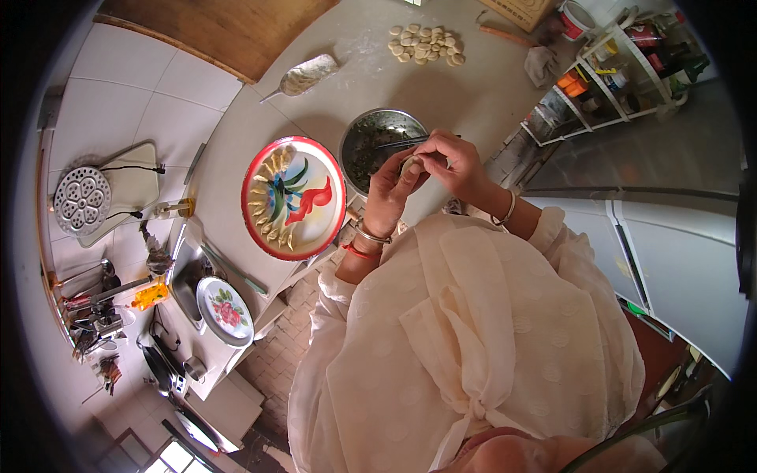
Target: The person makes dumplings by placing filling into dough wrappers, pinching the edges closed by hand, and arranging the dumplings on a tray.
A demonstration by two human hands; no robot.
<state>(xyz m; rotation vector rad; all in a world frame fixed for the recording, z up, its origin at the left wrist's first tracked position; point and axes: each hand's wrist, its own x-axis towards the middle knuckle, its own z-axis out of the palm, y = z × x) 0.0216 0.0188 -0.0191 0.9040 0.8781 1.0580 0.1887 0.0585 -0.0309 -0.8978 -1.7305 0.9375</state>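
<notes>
My left hand cradles a small dumpling of pale dough. The fingers of my right hand pinch the upper edge of that dough. Both hands are over the near right side of a steel bowl of dark green chopped filling. Dark chopsticks lie across the bowl, partly hidden behind my right hand. Left of the bowl is a red-rimmed enamel tray with a painted flower. Folded dumplings line its left side in a curve.
Several small dough pieces lie on the floured counter, with a metal scoop to their left. A rolling pin and white rack stand right. A floral tray rests by the sink.
</notes>
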